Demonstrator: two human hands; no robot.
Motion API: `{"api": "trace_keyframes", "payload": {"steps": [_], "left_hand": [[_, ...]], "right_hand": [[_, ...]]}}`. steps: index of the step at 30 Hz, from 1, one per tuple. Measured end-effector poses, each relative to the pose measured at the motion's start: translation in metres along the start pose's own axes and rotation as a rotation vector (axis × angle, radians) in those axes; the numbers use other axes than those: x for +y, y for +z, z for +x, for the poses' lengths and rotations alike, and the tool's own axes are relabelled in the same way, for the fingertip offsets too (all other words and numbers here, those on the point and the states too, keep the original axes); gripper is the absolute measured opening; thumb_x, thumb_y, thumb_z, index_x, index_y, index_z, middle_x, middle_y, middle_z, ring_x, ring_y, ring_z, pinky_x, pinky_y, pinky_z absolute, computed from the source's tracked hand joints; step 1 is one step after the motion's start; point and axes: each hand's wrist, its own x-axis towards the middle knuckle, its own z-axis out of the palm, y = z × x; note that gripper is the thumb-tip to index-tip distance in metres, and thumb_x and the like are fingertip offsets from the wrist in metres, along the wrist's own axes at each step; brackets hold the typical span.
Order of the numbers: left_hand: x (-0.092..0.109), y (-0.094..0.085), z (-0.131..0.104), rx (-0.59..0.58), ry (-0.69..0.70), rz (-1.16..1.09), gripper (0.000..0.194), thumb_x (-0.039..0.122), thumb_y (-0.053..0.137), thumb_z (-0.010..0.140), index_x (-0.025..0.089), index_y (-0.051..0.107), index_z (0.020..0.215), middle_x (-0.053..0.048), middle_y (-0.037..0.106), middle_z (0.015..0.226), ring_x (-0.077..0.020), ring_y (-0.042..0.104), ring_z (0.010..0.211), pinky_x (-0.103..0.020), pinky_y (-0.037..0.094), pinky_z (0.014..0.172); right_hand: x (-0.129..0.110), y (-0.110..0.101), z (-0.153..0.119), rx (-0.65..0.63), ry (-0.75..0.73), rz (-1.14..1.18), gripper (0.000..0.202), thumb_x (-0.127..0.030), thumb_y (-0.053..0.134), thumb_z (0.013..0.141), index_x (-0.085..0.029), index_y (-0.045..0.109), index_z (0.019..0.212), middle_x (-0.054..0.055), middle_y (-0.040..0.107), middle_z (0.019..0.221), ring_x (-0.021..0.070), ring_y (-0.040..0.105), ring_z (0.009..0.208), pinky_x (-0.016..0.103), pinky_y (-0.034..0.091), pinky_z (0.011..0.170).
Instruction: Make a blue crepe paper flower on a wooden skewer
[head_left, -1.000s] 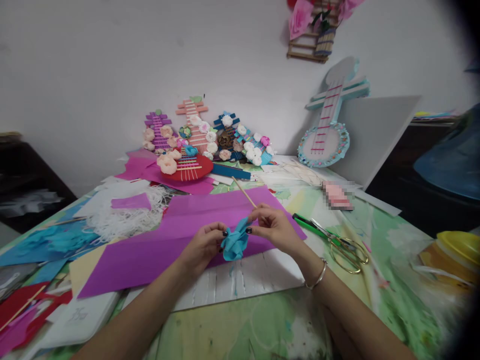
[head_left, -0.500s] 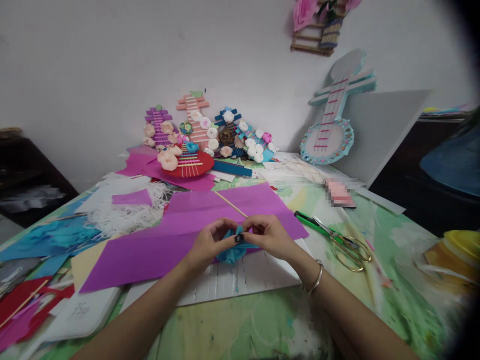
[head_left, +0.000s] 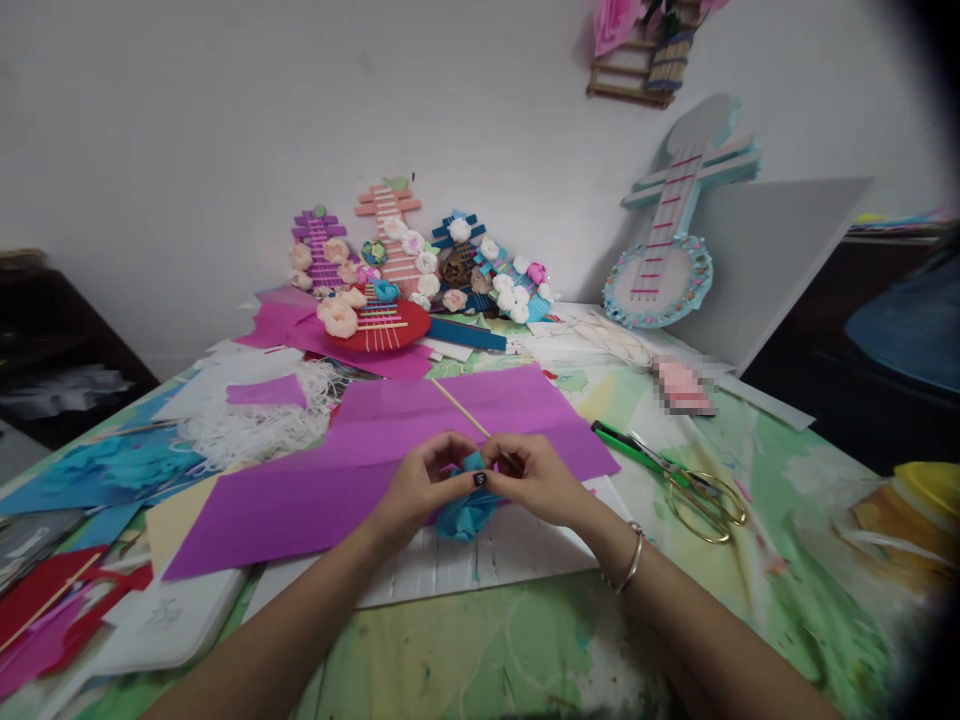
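Both my hands pinch a crumpled blue paper flower (head_left: 466, 518) between thumbs and fingers, just above a white board (head_left: 420, 570). My left hand (head_left: 427, 475) grips it from the left, its dark-nailed thumb on the paper. From the other side my right hand (head_left: 536, 475) presses its fingertips on the same paper; a bracelet circles that wrist. Beyond the hands lies a sheet of purple paper (head_left: 300, 510), partly covering the board. A thin wooden stick (head_left: 459, 408) rests on the purple sheet, its near end reaching my right hand.
Gold-handled scissors (head_left: 705, 505) and a green cutter (head_left: 626, 447) lie to the right. White paper shreds (head_left: 232, 430) and blue paper scraps (head_left: 120, 465) are on the left. Decorated model instruments, including a red one (head_left: 397, 330), stand at the back. A yellow-lidded jar (head_left: 915, 510) is far right.
The blue paper has turned a little between my fingers and its lower part hangs slightly lower. My hands stay in nearly the same place, and the view has shifted slightly.
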Motion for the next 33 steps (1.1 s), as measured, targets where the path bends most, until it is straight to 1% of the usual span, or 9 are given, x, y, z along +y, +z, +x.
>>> {"api": "trace_keyframes", "payload": {"steps": [4, 9, 10, 13, 16, 19, 22, 27, 33], "left_hand": [[-0.0003, -0.0029, -0.0006, -0.037, 0.018, -0.002, 0.027, 0.023, 0.071, 0.064, 0.015, 0.058, 0.086, -0.004, 0.059, 0.083, -0.0163, 0.055, 0.078, -0.027, 0.042, 0.069], [0.0028, -0.0001, -0.0041, -0.151, 0.124, 0.064, 0.037, 0.021, 0.069, 0.064, 0.017, 0.056, 0.098, -0.007, 0.058, 0.094, -0.0201, 0.054, 0.090, -0.027, 0.043, 0.074], [0.0036, 0.0013, -0.0047, -0.140, 0.130, 0.097, 0.036, 0.020, 0.069, 0.065, 0.017, 0.056, 0.097, -0.006, 0.058, 0.094, -0.0198, 0.054, 0.090, -0.027, 0.043, 0.074], [0.0048, 0.0039, -0.0052, -0.057, 0.112, 0.175, 0.031, 0.019, 0.069, 0.066, 0.016, 0.056, 0.094, -0.006, 0.058, 0.090, -0.0185, 0.055, 0.086, -0.027, 0.043, 0.073], [0.0043, 0.0029, -0.0041, -0.010, 0.101, 0.174, 0.033, 0.020, 0.071, 0.065, 0.016, 0.057, 0.094, -0.006, 0.059, 0.091, -0.0189, 0.056, 0.086, -0.028, 0.044, 0.074], [0.0035, 0.0008, -0.0024, 0.037, 0.106, 0.180, 0.033, 0.020, 0.071, 0.063, 0.015, 0.057, 0.092, -0.005, 0.059, 0.088, -0.0177, 0.056, 0.082, -0.028, 0.045, 0.072], [0.0039, -0.0002, -0.0017, 0.061, 0.130, 0.199, 0.027, 0.016, 0.066, 0.065, 0.016, 0.058, 0.091, -0.004, 0.060, 0.085, -0.0164, 0.056, 0.079, -0.027, 0.045, 0.071], [0.0047, -0.0003, -0.0021, 0.065, 0.164, 0.224, 0.028, 0.008, 0.061, 0.062, 0.017, 0.058, 0.089, -0.002, 0.058, 0.081, -0.0149, 0.054, 0.076, -0.025, 0.043, 0.068], [0.0027, -0.0017, -0.0014, 0.131, 0.132, 0.224, 0.031, 0.012, 0.063, 0.063, 0.018, 0.061, 0.094, -0.003, 0.058, 0.084, -0.0161, 0.054, 0.079, -0.025, 0.043, 0.067]], "right_hand": [[0.0029, 0.0001, 0.0007, 0.048, -0.002, -0.010, 0.001, -0.015, 0.058, 0.072, -0.015, 0.057, 0.072, -0.007, 0.040, 0.053, 0.0052, 0.033, 0.049, 0.018, 0.025, 0.045], [0.0023, 0.0041, 0.0002, 0.060, -0.034, -0.063, 0.007, -0.014, 0.059, 0.070, -0.015, 0.054, 0.065, -0.006, 0.043, 0.054, 0.0051, 0.034, 0.049, 0.018, 0.026, 0.046], [0.0020, 0.0048, 0.0002, 0.058, -0.044, -0.077, 0.008, -0.014, 0.059, 0.069, -0.015, 0.054, 0.063, -0.006, 0.043, 0.054, 0.0051, 0.034, 0.049, 0.018, 0.026, 0.046], [0.0013, 0.0055, 0.0004, 0.059, -0.056, -0.099, 0.009, -0.014, 0.060, 0.069, -0.015, 0.055, 0.062, -0.006, 0.044, 0.053, 0.0052, 0.034, 0.049, 0.018, 0.026, 0.047], [0.0017, 0.0040, 0.0009, 0.083, -0.041, -0.092, 0.008, -0.015, 0.060, 0.070, -0.015, 0.055, 0.064, -0.006, 0.042, 0.052, 0.0054, 0.034, 0.049, 0.018, 0.026, 0.046], [0.0025, 0.0023, 0.0011, 0.100, -0.022, -0.046, 0.006, -0.017, 0.058, 0.071, -0.015, 0.055, 0.067, -0.006, 0.041, 0.052, 0.0054, 0.033, 0.048, 0.018, 0.025, 0.045], [0.0025, 0.0018, 0.0009, 0.101, -0.011, -0.028, 0.006, -0.017, 0.058, 0.071, -0.015, 0.054, 0.067, -0.006, 0.040, 0.053, 0.0054, 0.033, 0.049, 0.018, 0.025, 0.045], [0.0025, 0.0033, 0.0004, 0.105, 0.007, -0.054, 0.006, -0.015, 0.057, 0.069, -0.015, 0.052, 0.066, -0.007, 0.038, 0.051, 0.0054, 0.033, 0.048, 0.018, 0.023, 0.044], [0.0048, 0.0041, 0.0004, 0.118, -0.013, -0.079, 0.007, -0.017, 0.058, 0.071, -0.016, 0.052, 0.068, -0.007, 0.036, 0.051, 0.0059, 0.032, 0.048, 0.019, 0.022, 0.044]]}}
